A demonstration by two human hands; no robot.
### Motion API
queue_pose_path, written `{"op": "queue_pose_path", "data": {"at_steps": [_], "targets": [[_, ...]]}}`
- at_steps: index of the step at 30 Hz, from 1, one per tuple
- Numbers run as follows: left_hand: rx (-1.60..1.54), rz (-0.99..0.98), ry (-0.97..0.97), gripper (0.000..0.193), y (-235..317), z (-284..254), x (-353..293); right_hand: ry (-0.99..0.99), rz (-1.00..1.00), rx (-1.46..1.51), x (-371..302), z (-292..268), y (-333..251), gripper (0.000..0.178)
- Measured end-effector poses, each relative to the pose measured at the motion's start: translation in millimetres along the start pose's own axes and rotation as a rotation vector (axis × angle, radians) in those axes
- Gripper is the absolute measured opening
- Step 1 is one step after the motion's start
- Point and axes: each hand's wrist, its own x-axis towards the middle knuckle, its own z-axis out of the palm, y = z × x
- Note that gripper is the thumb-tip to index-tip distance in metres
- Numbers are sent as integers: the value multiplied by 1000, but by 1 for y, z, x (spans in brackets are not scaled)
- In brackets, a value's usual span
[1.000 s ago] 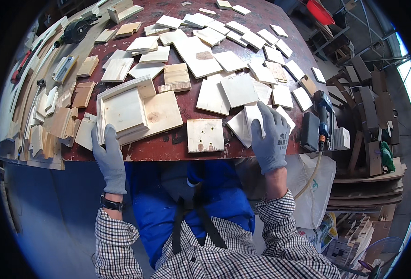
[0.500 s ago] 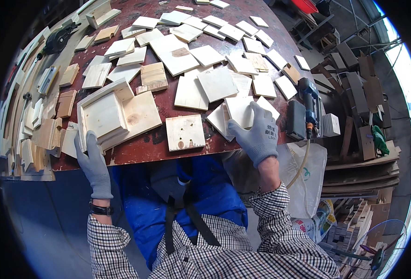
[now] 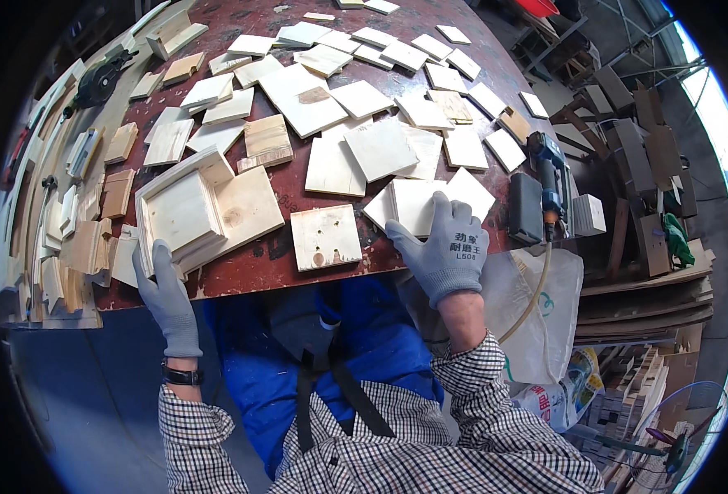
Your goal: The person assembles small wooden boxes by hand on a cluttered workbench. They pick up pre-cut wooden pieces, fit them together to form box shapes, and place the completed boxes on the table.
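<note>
The left hand (image 3: 166, 300) touches the wooden box (image 3: 184, 218), the right hand (image 3: 448, 251) a board (image 3: 414, 202), both along the near edge of the table (image 3: 265, 267); whether either grasps, I cannot tell. The box looks light, stiff, best held by opposite walls.

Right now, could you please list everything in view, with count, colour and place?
table: one, dark red, centre
wooden assembly: one, pale, table's near left
board with holes: one, pale, table's near edge
loose boards: many, mostly pale, across table
air tool: one, blue and black, table's right
hose: one, yellowish, on air tool
power tool: one, black, upper left
offcuts: many, tan, far left
sheets: several, brown, far right
translucent bag: one, whitish, below table's right
left hand: one, grey, at wooden assembly
right hand: one, grey, at loose boards
sleeves: two, checked, below
</note>
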Motion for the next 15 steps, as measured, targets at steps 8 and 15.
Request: {"op": "queue_pose_path", "data": {"at_steps": [8,15], "targets": [[100,31,8,43,22,5,-3,-177,52,74,5,-16,-7,93],[14,38,-16,38,28,6,-8,-97,-3,146,1,-1,1,82]]}}
